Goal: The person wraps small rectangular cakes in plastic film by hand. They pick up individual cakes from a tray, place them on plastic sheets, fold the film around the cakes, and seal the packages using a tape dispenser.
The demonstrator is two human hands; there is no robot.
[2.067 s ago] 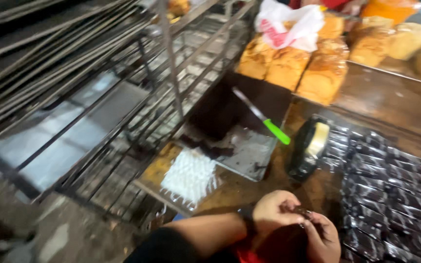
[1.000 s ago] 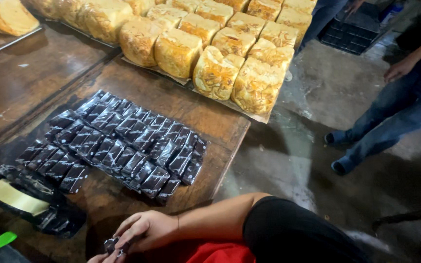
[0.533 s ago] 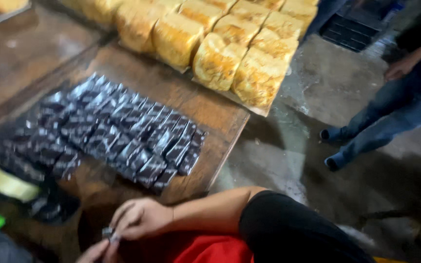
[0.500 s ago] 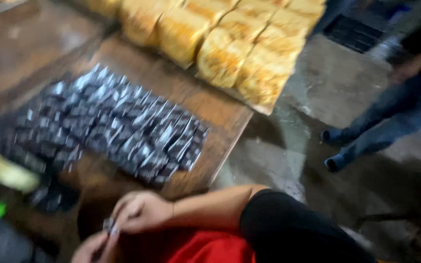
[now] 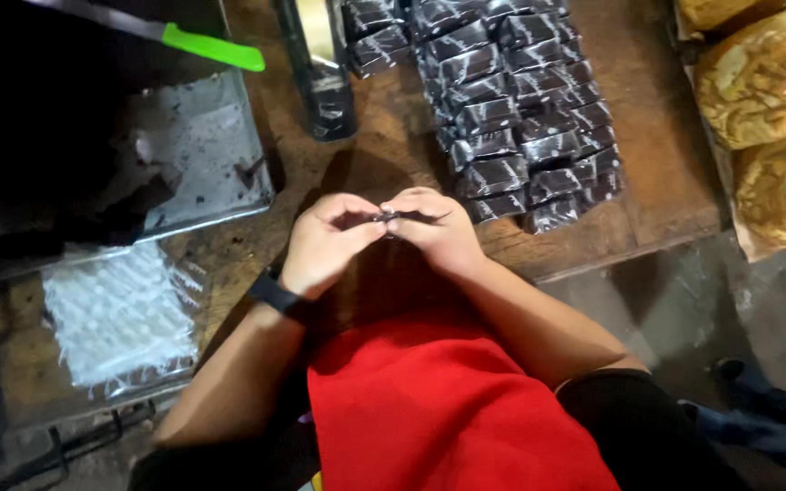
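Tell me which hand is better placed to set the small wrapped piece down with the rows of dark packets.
Right, probably. The right hand is nearer the dark packets; the left hand sits toward the metal tray.

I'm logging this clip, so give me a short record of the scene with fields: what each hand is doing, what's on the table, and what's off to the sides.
left hand: pinching a small dark wrapped piece, black wristband on the wrist
right hand: pinching the same piece from the other side
table: wooden, rows of dark wrapped pieces just beyond the hands
left side: metal tray, green-handled knife, clear plastic wrappers
right side: bagged yellow loaves
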